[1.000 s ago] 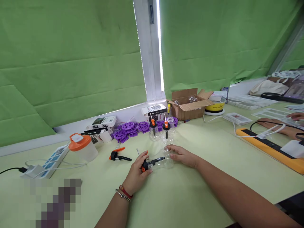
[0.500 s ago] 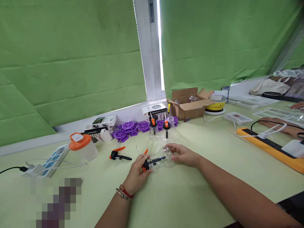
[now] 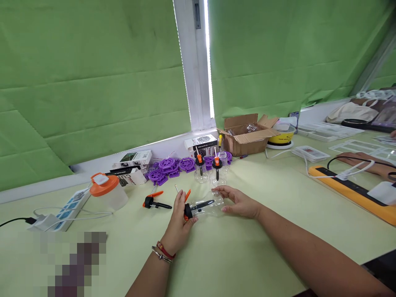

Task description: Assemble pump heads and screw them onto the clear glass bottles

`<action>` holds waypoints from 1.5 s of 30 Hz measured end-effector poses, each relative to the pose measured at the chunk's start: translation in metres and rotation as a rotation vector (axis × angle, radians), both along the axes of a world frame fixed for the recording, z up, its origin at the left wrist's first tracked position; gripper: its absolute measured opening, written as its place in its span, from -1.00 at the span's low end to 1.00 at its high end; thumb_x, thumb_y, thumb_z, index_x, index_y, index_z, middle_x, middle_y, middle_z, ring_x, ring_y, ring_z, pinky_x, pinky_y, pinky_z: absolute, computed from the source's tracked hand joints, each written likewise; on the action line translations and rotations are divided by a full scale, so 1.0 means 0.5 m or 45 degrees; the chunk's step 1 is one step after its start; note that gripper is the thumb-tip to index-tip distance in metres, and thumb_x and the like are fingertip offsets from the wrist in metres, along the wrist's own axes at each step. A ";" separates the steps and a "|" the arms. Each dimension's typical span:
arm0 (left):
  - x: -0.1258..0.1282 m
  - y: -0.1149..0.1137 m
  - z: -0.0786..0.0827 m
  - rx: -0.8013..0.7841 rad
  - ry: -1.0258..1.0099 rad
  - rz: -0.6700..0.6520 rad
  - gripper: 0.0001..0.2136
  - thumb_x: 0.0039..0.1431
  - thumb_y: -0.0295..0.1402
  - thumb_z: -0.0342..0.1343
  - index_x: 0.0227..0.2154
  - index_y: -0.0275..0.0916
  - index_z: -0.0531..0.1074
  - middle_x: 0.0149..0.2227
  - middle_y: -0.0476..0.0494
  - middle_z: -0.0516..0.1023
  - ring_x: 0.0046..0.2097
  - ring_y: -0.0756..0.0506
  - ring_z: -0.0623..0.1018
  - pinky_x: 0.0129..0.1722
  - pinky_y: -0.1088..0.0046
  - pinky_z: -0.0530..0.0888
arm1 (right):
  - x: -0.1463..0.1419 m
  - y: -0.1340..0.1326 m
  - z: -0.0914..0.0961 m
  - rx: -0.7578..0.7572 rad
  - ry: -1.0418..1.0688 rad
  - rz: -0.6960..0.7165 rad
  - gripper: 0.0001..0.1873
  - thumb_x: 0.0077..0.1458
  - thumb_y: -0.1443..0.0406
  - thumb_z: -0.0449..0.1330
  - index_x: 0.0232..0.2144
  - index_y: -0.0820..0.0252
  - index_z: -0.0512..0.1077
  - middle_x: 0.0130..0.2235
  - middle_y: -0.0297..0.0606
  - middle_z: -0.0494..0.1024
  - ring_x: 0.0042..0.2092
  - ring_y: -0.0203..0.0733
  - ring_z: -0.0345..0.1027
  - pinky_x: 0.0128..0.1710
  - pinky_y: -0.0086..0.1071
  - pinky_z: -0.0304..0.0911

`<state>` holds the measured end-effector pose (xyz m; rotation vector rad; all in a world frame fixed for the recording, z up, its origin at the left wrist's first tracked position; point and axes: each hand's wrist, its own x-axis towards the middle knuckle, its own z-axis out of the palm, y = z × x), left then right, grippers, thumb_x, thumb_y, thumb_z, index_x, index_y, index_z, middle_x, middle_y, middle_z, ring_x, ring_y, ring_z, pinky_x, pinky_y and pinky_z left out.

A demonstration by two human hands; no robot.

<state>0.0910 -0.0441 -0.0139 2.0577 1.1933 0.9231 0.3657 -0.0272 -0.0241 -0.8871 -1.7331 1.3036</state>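
Observation:
A clear bottle lies on its side between my hands, just above or on the table. Its neck points left and carries a black cap with an orange lever and a dark tube running inside. My left hand grips the cap, thumb in front and straighter fingers behind. Curled around the bottle's base is my right hand. To the left lies a loose black top with an orange lever. Two similar bottles stand upright behind, fitted with black and orange tops.
Purple plastic wheel-shaped parts lie along the back, near printed boxes and an open cardboard box. An orange-lidded container and a white power strip are left. An orange power strip and another person's arm are right.
My left hand's fingers have straightened and shifted slightly left and up on the cap. The bottle has turned a little, and my right hand stays at its base.

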 end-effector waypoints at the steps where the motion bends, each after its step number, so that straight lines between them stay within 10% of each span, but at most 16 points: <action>1: 0.001 -0.002 0.000 -0.011 -0.010 0.005 -0.25 0.15 -0.28 0.10 0.29 -0.03 -0.21 0.36 -0.19 -0.31 0.36 -0.25 -0.23 0.27 0.00 -0.05 | -0.001 -0.001 0.001 0.013 -0.011 -0.012 -0.26 -0.08 0.15 0.34 0.14 0.11 0.20 0.15 -0.08 0.27 0.16 0.00 0.13 0.16 -0.05 0.05; 5: 0.007 -0.012 0.004 -0.130 -0.218 0.045 -0.12 0.09 -0.14 0.15 0.29 0.00 -0.37 0.36 -0.21 -0.50 0.30 -0.28 0.08 0.20 0.09 0.19 | -0.008 -0.005 0.004 0.065 -0.097 -0.074 -0.23 -0.12 0.18 0.37 0.14 0.09 0.21 0.11 -0.10 0.31 0.14 0.00 0.14 0.16 -0.05 0.06; 12: 0.023 -0.009 0.017 -0.542 -0.946 0.342 -0.51 0.16 -0.03 0.01 0.06 -0.21 0.23 0.11 -0.31 0.37 0.17 -0.18 0.32 0.17 0.24 0.21 | -0.027 -0.013 0.005 0.208 -0.203 -0.152 -0.16 -0.21 0.17 0.41 0.14 0.04 0.22 0.12 -0.17 0.31 0.16 -0.01 0.15 0.21 -0.07 0.02; 18: 0.032 0.000 0.028 -0.710 -1.163 0.411 -0.64 -0.06 -0.13 0.24 -0.26 -0.27 0.39 -0.11 -0.22 0.51 0.03 -0.16 0.43 0.04 0.34 0.33 | -0.033 -0.016 0.007 0.354 -0.150 -0.180 -0.16 -0.22 0.19 0.42 0.14 0.00 0.23 0.17 -0.21 0.29 0.20 -0.03 0.14 0.24 -0.11 -0.01; 29: 0.015 -0.013 0.043 -0.640 -0.527 0.281 -0.61 0.15 0.08 -0.13 -0.36 -0.19 0.24 -0.57 0.08 0.40 -0.66 0.04 0.36 -0.68 0.52 0.24 | -0.031 -0.026 0.028 0.450 -0.158 -0.165 -0.21 -0.22 0.19 0.42 0.09 0.03 0.26 0.20 -0.15 0.27 0.23 0.01 0.10 0.25 -0.08 -0.04; 45: 0.033 -0.018 0.050 -0.754 -0.494 0.388 -0.69 0.19 -0.03 -0.16 -0.44 -0.17 0.16 -0.63 0.09 0.32 -0.73 0.10 0.18 -0.74 0.58 0.04 | -0.020 -0.026 0.034 0.448 -0.188 -0.104 -0.21 -0.18 0.16 0.40 0.12 0.02 0.24 0.21 -0.18 0.26 0.25 -0.01 0.08 0.26 -0.08 -0.04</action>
